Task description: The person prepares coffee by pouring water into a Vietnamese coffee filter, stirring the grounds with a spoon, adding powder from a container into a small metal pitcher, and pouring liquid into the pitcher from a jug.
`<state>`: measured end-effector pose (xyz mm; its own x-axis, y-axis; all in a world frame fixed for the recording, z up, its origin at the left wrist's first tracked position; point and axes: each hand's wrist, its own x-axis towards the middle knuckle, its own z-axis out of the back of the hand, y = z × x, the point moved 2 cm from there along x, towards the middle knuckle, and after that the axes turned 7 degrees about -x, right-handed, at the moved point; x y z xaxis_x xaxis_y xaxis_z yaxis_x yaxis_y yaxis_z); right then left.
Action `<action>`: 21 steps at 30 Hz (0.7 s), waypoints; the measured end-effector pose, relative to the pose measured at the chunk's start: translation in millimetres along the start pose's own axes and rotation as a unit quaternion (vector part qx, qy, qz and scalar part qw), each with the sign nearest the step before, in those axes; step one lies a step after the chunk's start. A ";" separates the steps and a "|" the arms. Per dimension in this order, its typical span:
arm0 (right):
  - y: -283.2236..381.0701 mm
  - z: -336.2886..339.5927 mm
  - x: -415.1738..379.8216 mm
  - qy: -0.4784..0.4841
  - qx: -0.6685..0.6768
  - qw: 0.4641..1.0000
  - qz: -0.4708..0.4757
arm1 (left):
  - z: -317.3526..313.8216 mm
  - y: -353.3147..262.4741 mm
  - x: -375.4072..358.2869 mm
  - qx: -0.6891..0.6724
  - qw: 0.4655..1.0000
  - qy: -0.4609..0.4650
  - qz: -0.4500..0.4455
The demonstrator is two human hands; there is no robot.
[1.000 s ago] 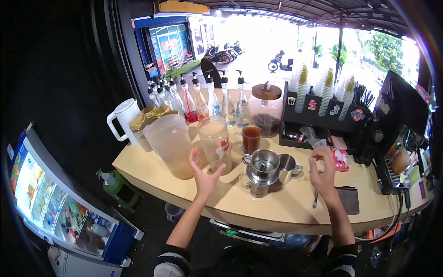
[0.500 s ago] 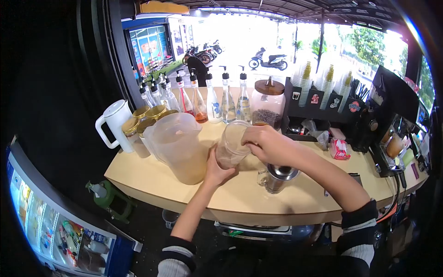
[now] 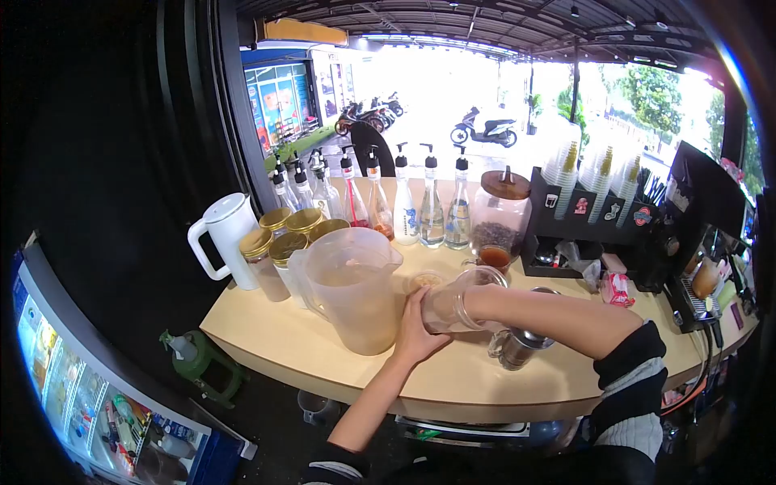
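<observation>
A clear jar [image 3: 440, 311] lies tilted on the counter, its mouth towards the right. My left hand [image 3: 416, 333] is wrapped round its base end. Through the jar's mouth reaches my right hand [image 3: 477, 304], its fingers blurred behind the clear wall, so what they hold cannot be made out. Left of the jar stands a large translucent pitcher [image 3: 356, 303] with cloudy liquid. A glass mug with a metal filter on top [image 3: 517, 349] is just below my right forearm. Behind the jar are a round, pale lid-like item [image 3: 426, 280] and a glass of brown liquid [image 3: 495, 258].
Gold-lidded jars [image 3: 267, 271] and a white jug [image 3: 230, 242] stand at the left. Pump bottles [image 3: 431, 214] line the back beside a wooden-lidded jar [image 3: 499, 218]. Right are a black cup holder [image 3: 570, 214], a tissue pack [image 3: 617, 289] and a coffee machine [image 3: 695, 295].
The jar has tipped over from nearly upright towards the right. My right hand has gone from its rim to inside it. The view has shifted, so the counter appears lower and further right.
</observation>
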<state>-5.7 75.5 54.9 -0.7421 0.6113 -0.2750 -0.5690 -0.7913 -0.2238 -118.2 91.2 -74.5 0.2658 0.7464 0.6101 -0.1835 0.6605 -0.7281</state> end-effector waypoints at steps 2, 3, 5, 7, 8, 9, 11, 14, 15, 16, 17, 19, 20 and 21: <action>-4.0 -5.6 3.3 -0.003 -0.034 0.999 0.022 | -0.3 -1.5 0.5 0.002 1.000 0.003 0.009; -5.7 -8.0 4.7 -0.006 -0.049 0.998 0.029 | -0.2 -1.5 0.4 -0.001 1.000 0.004 0.015; -7.1 -13.5 7.4 -0.010 -0.073 0.996 0.043 | 0.1 -0.6 0.1 -0.003 1.000 0.001 0.022; -8.1 -15.2 7.3 -0.016 -0.104 0.993 0.059 | -0.1 1.1 1.2 -0.010 0.999 0.006 0.032; -8.3 -16.2 7.5 -0.018 -0.117 0.991 0.065 | -0.1 1.6 1.3 -0.011 0.999 0.005 0.033; -8.0 -16.0 6.9 -0.020 -0.129 0.989 0.071 | -0.3 2.1 1.5 -0.012 1.000 0.006 0.026; -7.2 -15.7 4.2 -0.030 -0.152 0.984 0.084 | -1.0 2.5 1.3 -0.012 1.000 0.008 0.019; -27.9 -54.0 13.6 -0.029 -0.152 0.985 0.078 | 0.2 1.3 2.6 -0.006 1.000 0.013 0.025; -43.3 -83.3 21.4 -0.020 -0.139 0.988 0.062 | -0.3 2.2 2.6 -0.013 1.000 0.011 0.024; -54.6 -102.8 24.9 -0.001 -0.112 0.993 0.032 | -0.9 2.9 2.4 -0.021 0.999 0.010 0.022; -56.0 -103.3 21.4 0.000 -0.112 0.993 0.031 | -1.4 3.3 2.2 -0.021 0.999 0.010 0.022; -52.6 -86.5 12.7 -0.150 0.003 0.982 0.115 | -1.2 3.0 2.3 -0.012 1.000 -0.003 0.011; -50.9 -76.5 7.6 -0.150 0.003 0.982 0.115 | -1.2 2.8 2.5 -0.013 1.000 -0.003 0.011; -38.9 -45.9 -1.8 -0.083 0.031 0.994 0.066 | -0.9 2.8 2.6 -0.014 1.000 -0.011 0.020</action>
<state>34.0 105.6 21.2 -0.8570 0.4964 -0.1380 -0.4799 -0.8666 -0.1369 -117.2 95.0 -75.2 0.2372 0.7743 0.5867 -0.1667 0.6275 -0.7606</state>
